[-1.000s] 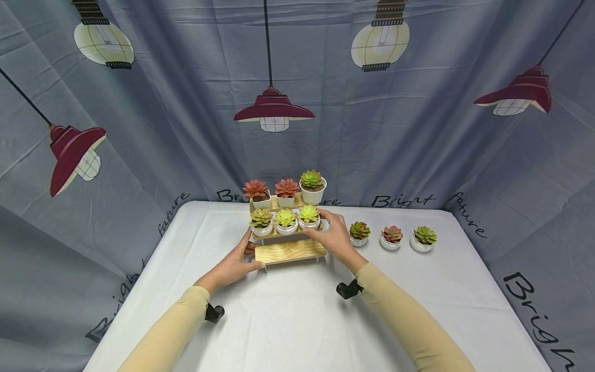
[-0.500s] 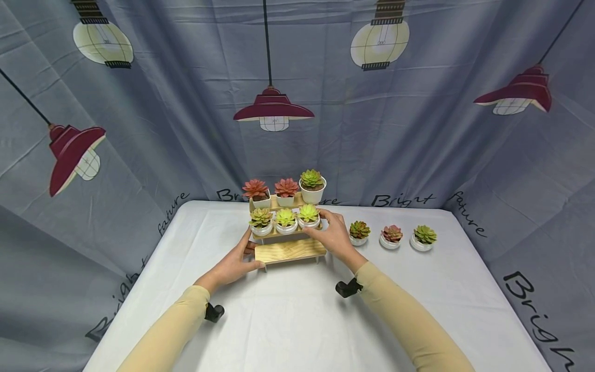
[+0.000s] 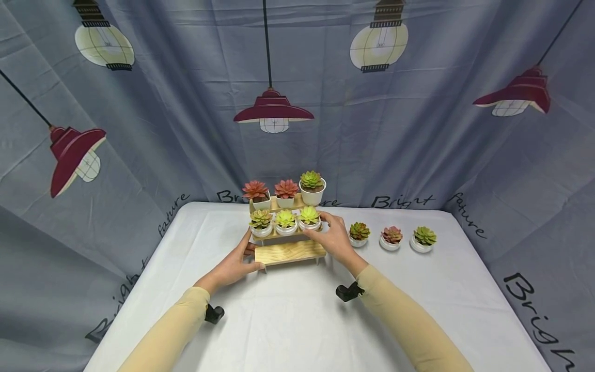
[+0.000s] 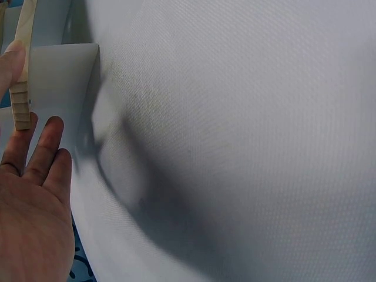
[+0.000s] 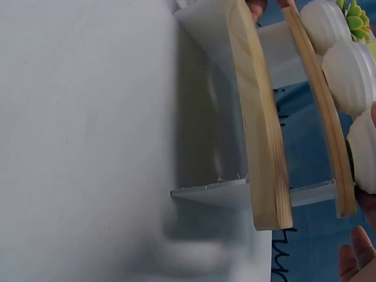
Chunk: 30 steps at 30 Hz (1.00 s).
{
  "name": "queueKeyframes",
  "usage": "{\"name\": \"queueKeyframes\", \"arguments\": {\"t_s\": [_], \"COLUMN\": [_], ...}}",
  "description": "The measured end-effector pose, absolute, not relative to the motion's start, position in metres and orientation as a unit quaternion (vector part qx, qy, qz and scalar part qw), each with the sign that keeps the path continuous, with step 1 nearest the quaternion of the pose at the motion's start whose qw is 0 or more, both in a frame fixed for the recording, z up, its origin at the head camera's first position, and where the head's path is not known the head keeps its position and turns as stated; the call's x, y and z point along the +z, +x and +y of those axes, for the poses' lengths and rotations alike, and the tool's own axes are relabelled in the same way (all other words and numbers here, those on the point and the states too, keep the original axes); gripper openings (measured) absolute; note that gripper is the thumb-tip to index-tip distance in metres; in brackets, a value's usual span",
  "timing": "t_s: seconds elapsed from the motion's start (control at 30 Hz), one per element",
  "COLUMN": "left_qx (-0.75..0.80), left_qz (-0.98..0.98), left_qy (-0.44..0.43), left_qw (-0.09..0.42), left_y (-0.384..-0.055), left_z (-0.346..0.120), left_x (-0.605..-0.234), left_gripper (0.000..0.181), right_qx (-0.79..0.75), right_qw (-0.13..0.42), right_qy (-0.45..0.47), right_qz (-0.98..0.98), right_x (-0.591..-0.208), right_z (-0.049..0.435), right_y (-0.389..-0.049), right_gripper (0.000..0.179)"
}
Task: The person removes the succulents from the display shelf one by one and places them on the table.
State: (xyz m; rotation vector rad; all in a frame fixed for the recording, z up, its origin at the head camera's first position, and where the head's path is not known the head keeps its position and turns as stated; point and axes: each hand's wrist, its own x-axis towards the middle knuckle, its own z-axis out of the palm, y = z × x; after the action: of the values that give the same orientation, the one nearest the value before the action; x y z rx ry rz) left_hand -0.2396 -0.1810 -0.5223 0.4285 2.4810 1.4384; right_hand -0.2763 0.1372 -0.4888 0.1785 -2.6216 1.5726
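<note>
A three-tier wooden plant stand (image 3: 290,252) with pale side supports stands towards the back of the table. My left hand (image 3: 236,262) grips its left end, the thumb against the lowest board (image 4: 22,103) and the other fingers fairly straight beside it. On the right, my right hand (image 3: 333,236) holds the rightmost potted succulent (image 3: 309,216) of the middle tier between thumb and fingers. Beside that pot are a light green succulent (image 3: 285,219) and a yellow-green succulent (image 3: 261,221), both in white ribbed pots. The top tier bears two red succulents (image 3: 286,190) and a green succulent (image 3: 312,185).
Three small potted succulents stand in a row on the table to the right: a green-red succulent (image 3: 359,232), a pinkish succulent (image 3: 391,236) and a green succulent (image 3: 423,237). A white cloth (image 3: 288,320) covers the table. Grey-blue curtains (image 3: 195,129) hang behind it.
</note>
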Motion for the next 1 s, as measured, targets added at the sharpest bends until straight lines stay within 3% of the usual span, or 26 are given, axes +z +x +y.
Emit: {"name": "queueKeyframes", "arguments": {"t_s": [1.0], "left_qx": [0.493], "left_qz": [0.85], "left_qy": [0.137], "left_qw": [0.126], "left_y": [-0.238], "left_z": [-0.18], "left_x": [-0.521], "left_gripper": [0.115], "right_qx": [0.499], "right_qw": [0.051], "right_qy": [0.041], "right_qz": [-0.864], "right_x": [-0.488], "right_z": [0.18], "right_y": [-0.248], "right_gripper": [0.077]}}
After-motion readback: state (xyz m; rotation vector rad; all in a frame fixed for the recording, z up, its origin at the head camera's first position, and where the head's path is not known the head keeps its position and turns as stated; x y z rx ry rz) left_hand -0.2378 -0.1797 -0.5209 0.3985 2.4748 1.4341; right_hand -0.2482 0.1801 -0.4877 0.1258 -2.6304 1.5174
